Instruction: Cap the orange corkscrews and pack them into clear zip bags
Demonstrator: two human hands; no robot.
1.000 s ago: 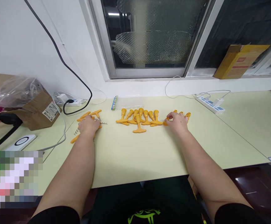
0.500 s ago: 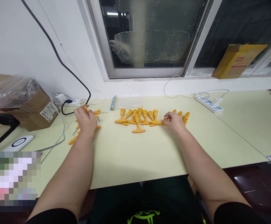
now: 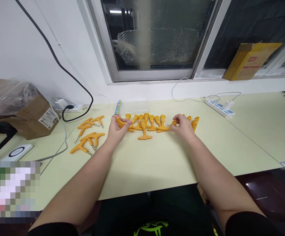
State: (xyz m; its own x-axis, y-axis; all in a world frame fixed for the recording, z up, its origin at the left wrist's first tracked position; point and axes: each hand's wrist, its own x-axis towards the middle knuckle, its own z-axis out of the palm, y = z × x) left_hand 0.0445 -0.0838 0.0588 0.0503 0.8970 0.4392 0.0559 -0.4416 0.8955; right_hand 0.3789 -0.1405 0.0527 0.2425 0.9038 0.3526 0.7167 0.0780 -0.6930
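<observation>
Just one corkscrew (image 3: 120, 123) in left fingers (image 3: 127, 126)

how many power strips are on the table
2. The left power strip is beyond the loose corkscrews, partly covered; the right power strip is beyond and right of the right hand. No third is visible.

We take this for a small workroom or office, and cannot tell which: a long pale desk (image 3: 157, 164) against a white wall (image 3: 66, 36), a sliding window (image 3: 157, 49) above, a power strip (image 3: 219, 108) far right, a labelled cardboard box (image 3: 31, 119) left, many yellow corkscrews (image 3: 97, 136) laid out.
</observation>
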